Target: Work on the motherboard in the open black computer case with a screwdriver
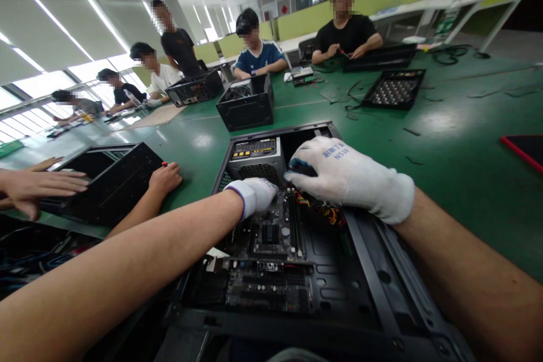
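Observation:
An open black computer case (373, 271) lies before me with its inside facing up. My left hand (257, 195), in a white glove, reaches down to the upper part of the motherboard (269, 232), just below the power supply (257, 158). Its fingers are mostly hidden. Over the case's upper right is my right hand (343, 172), also gloved, with curled fingers and the thumb drawn toward them. Whatever lies in those fingers cannot be made out. A bundle of red, yellow and black cables (328, 212) runs just beneath the right hand.
At left, another person's hands (163, 181) are at a black case (106, 181). Farther back on the green table (195, 147) stand another case (248, 104) and a black panel (394, 89). Several people sit along the far side. A red-edged object (526, 150) lies at right.

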`<state>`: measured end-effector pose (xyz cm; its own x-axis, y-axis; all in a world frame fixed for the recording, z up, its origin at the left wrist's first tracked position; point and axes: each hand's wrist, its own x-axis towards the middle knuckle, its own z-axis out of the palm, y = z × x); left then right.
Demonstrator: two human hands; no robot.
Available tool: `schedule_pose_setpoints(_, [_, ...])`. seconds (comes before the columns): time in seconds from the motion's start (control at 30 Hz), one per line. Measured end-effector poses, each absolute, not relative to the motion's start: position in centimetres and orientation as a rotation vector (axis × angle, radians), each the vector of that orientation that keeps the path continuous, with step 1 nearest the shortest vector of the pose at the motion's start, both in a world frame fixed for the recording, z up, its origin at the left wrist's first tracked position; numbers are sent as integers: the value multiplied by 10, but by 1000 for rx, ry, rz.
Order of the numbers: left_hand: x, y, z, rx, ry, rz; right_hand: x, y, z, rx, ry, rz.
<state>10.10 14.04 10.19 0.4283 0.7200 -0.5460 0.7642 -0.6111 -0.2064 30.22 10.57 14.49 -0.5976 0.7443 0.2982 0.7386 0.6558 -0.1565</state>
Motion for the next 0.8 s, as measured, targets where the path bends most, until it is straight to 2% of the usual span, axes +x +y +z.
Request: schedule_pose_setpoints(0.8, [103, 136, 104, 2595, 1379, -933, 303, 108, 142, -1147, -2539, 16])
